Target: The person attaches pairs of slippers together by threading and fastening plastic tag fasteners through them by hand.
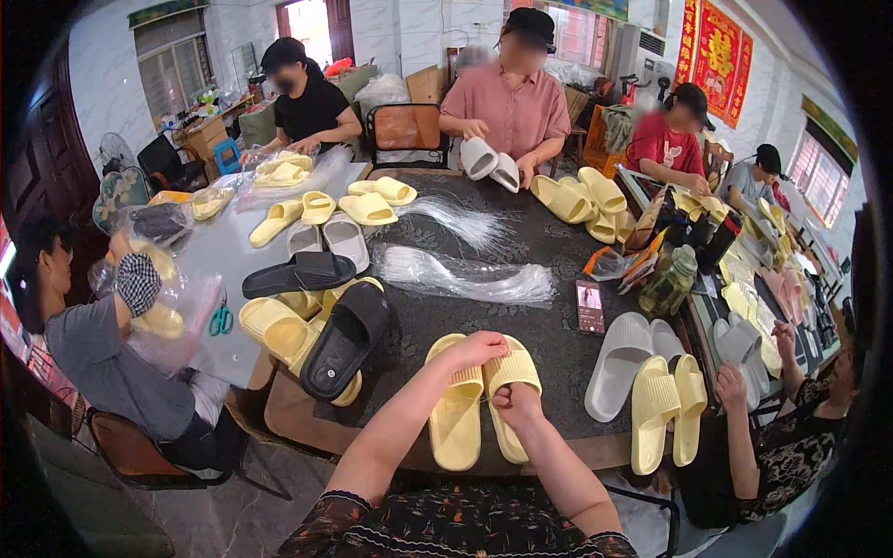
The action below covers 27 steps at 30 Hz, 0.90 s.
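Observation:
A pair of yellow slide slippers lies side by side at the table's near edge, toes pointing away from me. My left hand [479,350] rests over the strap of the left slipper [455,428], its fingers closed at the gap between the two straps. The curled fingers of my right hand [517,404] are at the foot opening of the right slipper [512,370], just under its strap. Whatever either hand pinches is too small or hidden to make out. Beyond the pair lies a bundle of clear plastic ties [474,277].
Black slippers [346,339] lie on yellow ones to the left. Grey slippers [620,367] and another yellow pair [657,414] stand on the right. A phone [590,307] and a glass jar [670,282] sit beyond them. Several people work around the tables; one holds grey slippers [480,158].

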Motion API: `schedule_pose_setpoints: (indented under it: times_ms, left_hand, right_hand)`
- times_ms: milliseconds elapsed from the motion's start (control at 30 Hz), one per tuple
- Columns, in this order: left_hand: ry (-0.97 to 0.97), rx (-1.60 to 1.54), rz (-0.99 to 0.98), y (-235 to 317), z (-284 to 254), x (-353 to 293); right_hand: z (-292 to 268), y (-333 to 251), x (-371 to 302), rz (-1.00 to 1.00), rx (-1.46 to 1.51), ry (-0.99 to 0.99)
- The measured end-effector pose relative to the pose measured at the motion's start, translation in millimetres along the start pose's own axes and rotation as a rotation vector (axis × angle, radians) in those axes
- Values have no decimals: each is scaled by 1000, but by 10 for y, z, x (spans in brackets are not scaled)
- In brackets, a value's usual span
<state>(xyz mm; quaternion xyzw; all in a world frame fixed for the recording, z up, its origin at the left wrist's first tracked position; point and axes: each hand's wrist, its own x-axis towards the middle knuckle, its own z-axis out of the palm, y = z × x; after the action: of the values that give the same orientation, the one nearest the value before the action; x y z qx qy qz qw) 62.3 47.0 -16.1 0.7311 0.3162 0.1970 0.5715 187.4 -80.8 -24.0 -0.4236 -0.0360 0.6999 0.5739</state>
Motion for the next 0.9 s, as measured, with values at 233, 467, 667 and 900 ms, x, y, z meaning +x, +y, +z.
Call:
schedule_pose_setpoints:
  times_ms: [233, 467, 667, 900]
  left_hand:
    - [-74, -21, -101, 263, -36, -104]
    - [-107, -4, -132, 395, -73, -161]
    - [-134, 28, -187, 483, -82, -139]
    - [-23, 69, -118, 412, -14, -216]
  right_hand:
    - [115, 42, -82, -36, -27, 52]
    - [97, 120, -117, -59, -30, 49]
    - [166, 136, -190, -128, 53, 24]
    - [144, 159, -211, -164, 8, 33]
